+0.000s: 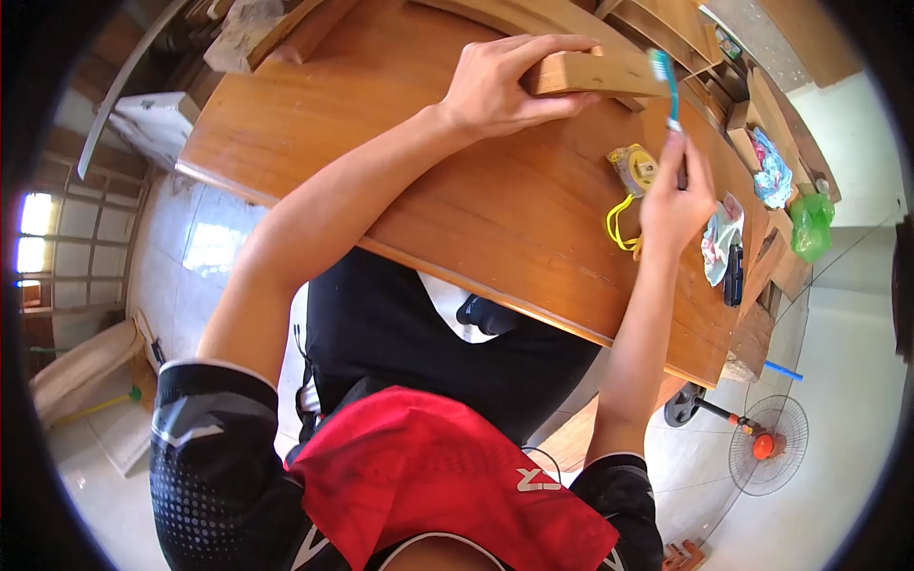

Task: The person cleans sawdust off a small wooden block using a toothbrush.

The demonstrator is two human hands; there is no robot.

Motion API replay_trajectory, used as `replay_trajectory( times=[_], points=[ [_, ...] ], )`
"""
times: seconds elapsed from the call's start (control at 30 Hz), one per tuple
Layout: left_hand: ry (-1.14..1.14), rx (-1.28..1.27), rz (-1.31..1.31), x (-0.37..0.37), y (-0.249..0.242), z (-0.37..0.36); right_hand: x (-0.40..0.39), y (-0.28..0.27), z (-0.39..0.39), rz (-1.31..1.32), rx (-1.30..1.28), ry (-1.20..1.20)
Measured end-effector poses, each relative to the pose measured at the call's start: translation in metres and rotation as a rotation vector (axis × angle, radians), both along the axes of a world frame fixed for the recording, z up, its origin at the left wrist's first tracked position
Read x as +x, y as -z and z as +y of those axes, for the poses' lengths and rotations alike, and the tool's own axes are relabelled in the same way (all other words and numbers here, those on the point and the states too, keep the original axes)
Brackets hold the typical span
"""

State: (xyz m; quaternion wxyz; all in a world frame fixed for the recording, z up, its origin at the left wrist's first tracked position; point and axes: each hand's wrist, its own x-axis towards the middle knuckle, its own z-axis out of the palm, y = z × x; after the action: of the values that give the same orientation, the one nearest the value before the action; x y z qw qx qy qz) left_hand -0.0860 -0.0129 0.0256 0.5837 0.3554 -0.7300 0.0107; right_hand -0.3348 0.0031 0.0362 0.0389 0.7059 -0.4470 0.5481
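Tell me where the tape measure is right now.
The tape measure lies on the wooden table, just left of the right hand, below the wood piece that the left hand grips.

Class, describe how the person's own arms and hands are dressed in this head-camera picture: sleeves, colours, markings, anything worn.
Both arms are bare from the upper arm down. The left hand and right hand wear no gloves; no rings or watch are visible. Short black sleeves with thin white trim and a grey dotted pattern cover the shoulders. A red chest panel bears a white marking.
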Motion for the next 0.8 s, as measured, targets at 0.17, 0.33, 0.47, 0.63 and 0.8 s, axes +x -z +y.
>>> replay_trajectory(
  times=[0.17,0.33,0.47,0.63,0.8],
  points=[
    [0.074,-0.101,-0.002,0.007,0.012,-0.009,0.019,0.003,0.023,0.101,0.058,-0.167],
    [0.074,-0.094,0.037,0.003,0.001,-0.001,0.008,0.000,0.011,0.054,0.079,-0.049],
    [0.107,-0.043,0.053,0.003,-0.005,0.001,-0.002,0.016,-0.003,0.088,-0.093,-0.047],
    [0.078,-0.096,0.050,0.003,0.000,-0.001,0.019,0.010,0.010,0.129,-0.028,-0.226],
    [0.086,-0.068,0.081,0.001,0.000,0.002,-0.017,0.019,-0.010,0.027,-0.015,-0.052]
  ],
)
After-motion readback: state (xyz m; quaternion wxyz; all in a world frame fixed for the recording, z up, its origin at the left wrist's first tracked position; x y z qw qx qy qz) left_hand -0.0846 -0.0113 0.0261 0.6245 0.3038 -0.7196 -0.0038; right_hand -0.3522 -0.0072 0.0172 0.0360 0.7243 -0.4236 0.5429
